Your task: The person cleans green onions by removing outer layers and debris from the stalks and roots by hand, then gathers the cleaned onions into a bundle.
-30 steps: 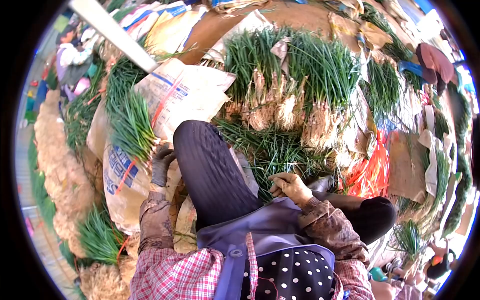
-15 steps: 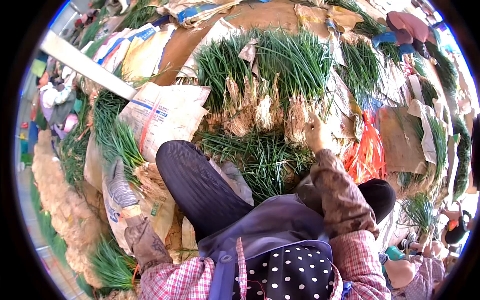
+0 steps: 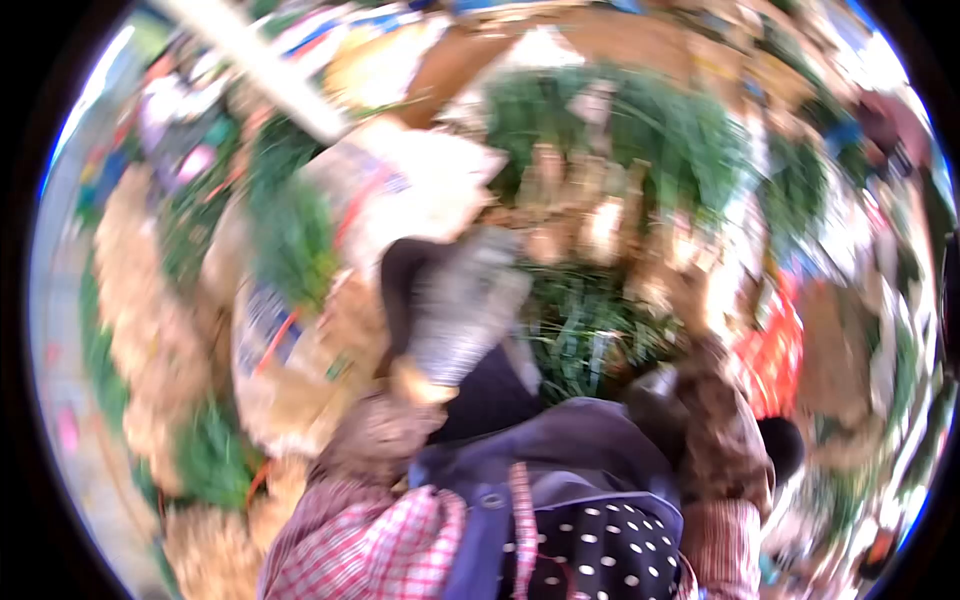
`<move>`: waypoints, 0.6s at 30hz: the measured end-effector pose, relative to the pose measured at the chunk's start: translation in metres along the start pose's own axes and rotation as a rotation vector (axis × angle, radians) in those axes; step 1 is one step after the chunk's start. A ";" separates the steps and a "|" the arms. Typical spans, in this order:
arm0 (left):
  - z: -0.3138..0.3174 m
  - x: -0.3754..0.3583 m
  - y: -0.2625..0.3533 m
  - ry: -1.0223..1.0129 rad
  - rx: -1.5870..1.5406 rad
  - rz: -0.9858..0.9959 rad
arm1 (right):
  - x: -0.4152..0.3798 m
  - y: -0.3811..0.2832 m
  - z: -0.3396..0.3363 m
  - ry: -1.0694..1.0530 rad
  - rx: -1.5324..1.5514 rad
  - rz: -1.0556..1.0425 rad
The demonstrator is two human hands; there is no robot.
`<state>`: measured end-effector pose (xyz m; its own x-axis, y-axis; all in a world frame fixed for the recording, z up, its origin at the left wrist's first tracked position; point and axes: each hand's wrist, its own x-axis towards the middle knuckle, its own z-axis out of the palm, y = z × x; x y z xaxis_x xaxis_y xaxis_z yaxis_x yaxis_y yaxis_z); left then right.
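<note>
My left hand, in a grey glove, is over my bent left knee, strongly blurred; its fingers are smeared. My right hand is blurred too, beside the root ends of the upright green onions; whether it grips any of them does not show. In front of my lap lies a heap of loose green onions. To the left, a bundle of green onions lies by a printed sack, its pale roots towards me.
Red plastic strips lie right of my right forearm. A brown sheet is farther right. A long pile of pale roots runs along the left side, and a white pole slants in at upper left. A person bends at upper right.
My left hand has left the bundle on the left and moved right, over my knee. My right hand stays near the root ends. The view has shifted and blurred.
</note>
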<state>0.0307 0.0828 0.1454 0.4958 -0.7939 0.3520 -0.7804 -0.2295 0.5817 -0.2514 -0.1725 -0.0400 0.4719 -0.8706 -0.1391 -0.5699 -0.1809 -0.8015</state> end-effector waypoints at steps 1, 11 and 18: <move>0.024 -0.014 0.008 -0.099 -0.129 0.039 | -0.025 -0.061 -0.006 -0.017 0.017 0.078; 0.104 -0.034 0.041 -0.706 -0.856 -0.360 | -0.091 -0.102 0.009 0.160 -0.001 -0.162; 0.170 -0.034 0.022 -0.643 -1.300 -0.798 | -0.133 -0.141 0.020 -0.045 -0.154 -0.064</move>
<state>-0.0680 0.0092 0.0215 0.1023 -0.8787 -0.4663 0.5613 -0.3361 0.7563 -0.2205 -0.0217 0.0801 0.5383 -0.8344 -0.1188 -0.6322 -0.3066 -0.7116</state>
